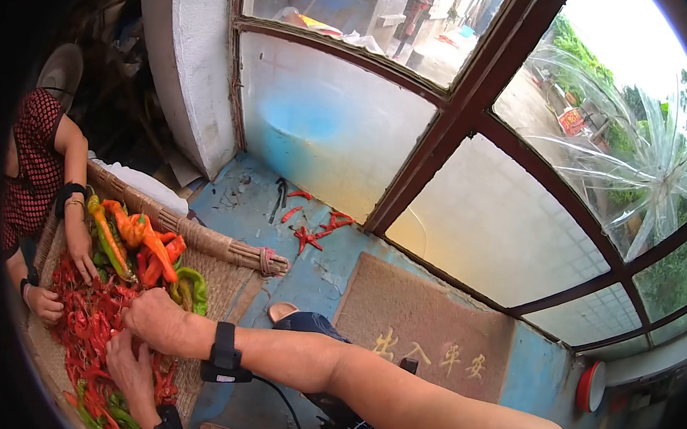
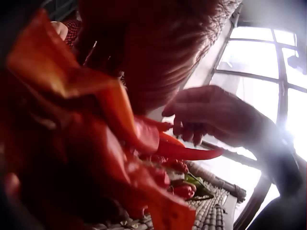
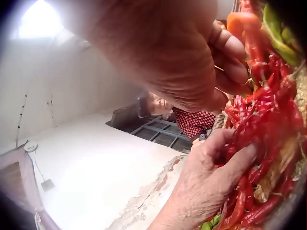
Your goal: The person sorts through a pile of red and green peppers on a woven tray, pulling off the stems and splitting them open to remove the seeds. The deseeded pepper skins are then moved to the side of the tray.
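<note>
A heap of red chili peppers (image 1: pixel 93 322) lies on a woven tray (image 1: pixel 231 290). From below, my left hand (image 1: pixel 129 370) reaches into the heap; in the right wrist view its thumb and forefinger close round some red chili peppers (image 3: pixel 240 139). Just above it, my right hand (image 1: pixel 163 321) hangs over the heap with bent fingers, fingertips right at the chilies; I cannot tell whether they hold one. Larger orange peppers (image 1: pixel 155 247) and green peppers (image 1: pixel 192 288) lie beyond. In the left wrist view a big orange-red pepper (image 2: pixel 112 105) fills the foreground.
Across the tray, another person (image 1: pixel 35 159) has both hands in the chilies. Several red chilies (image 1: pixel 309 238) lie on the blue floor (image 1: pixel 243 201). A brown doormat (image 1: pixel 423 320) lies before a framed glass door (image 1: pixel 440 142) with one cracked pane.
</note>
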`<state>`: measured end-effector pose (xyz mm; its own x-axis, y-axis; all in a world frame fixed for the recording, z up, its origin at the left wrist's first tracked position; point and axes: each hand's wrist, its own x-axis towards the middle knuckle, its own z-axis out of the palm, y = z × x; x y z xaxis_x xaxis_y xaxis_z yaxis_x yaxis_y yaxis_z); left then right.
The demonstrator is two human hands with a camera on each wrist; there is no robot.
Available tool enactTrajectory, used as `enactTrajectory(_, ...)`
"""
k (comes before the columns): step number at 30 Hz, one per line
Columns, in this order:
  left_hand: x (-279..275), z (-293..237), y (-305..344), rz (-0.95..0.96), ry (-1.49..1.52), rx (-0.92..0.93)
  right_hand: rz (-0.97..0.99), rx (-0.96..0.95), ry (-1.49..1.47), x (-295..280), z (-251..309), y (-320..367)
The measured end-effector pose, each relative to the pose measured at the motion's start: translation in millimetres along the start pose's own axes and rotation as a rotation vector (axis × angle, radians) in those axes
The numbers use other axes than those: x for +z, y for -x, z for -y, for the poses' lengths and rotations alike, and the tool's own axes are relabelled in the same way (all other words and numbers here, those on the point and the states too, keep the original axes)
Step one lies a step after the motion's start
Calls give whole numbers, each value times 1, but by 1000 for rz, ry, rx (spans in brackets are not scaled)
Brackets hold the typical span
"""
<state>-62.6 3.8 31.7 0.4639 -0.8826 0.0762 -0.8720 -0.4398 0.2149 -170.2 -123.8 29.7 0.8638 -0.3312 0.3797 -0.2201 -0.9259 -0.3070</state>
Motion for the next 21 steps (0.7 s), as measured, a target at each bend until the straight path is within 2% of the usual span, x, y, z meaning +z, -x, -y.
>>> enactTrajectory(1,6,13,2,-63,-17,-7,5,4,14,1,-3,0)
enactTrajectory(2,10,27,8,-220,31,-8,11,6,25,2,-2,0)
enactTrajectory(5,2,74,20,-335,110,-166,21,-11,37,1,-2,0)
enactTrajectory(7,-1,93,24,-321,167,-186,45,-18,31,2,1,-1)
enactTrajectory(9,1,102,30,-322,458,-203,72,-27,24,3,3,-1)
enactTrajectory(10,-3,86,32,-358,374,-111,58,-45,24,4,4,-1)
enactTrajectory(15,-16,33,29,-256,254,-67,16,-94,16,9,13,2)
enactTrajectory(20,-24,7,27,-372,193,-65,315,-71,96,-9,25,-4)
enactTrajectory(21,-25,9,27,-405,205,-64,262,-107,50,-6,21,-3)
